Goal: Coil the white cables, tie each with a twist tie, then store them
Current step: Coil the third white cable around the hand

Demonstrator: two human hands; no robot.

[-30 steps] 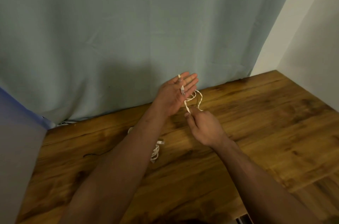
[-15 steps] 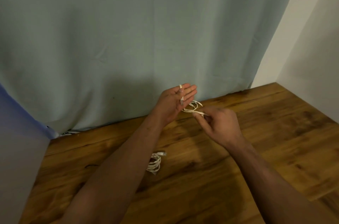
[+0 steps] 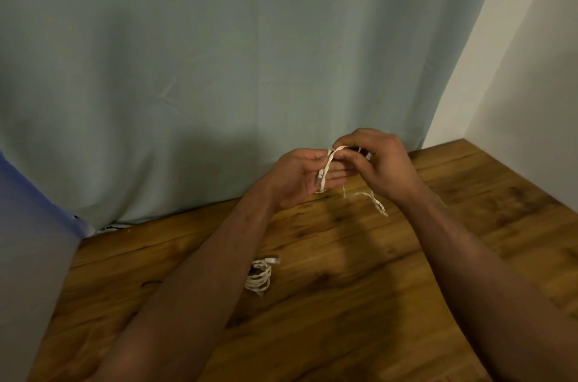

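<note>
Above the table (image 3: 344, 303), the white cable (image 3: 325, 167) loops crosswise over the nearly straight fingers (image 3: 337, 176) of the left hand (image 3: 297, 177), where the right hand (image 3: 380, 163) pinches its strand, loose tail hanging rightward.

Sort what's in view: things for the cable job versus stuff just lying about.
Job: white cable looped over the left hand, pinched by the right hand; coiled cable on the wooden table.
Lying about: small dark item, too small to identify; curtain.

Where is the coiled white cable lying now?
In the head view, the coiled cable lies on the wooden table, lower centre, beside the left forearm.
</note>
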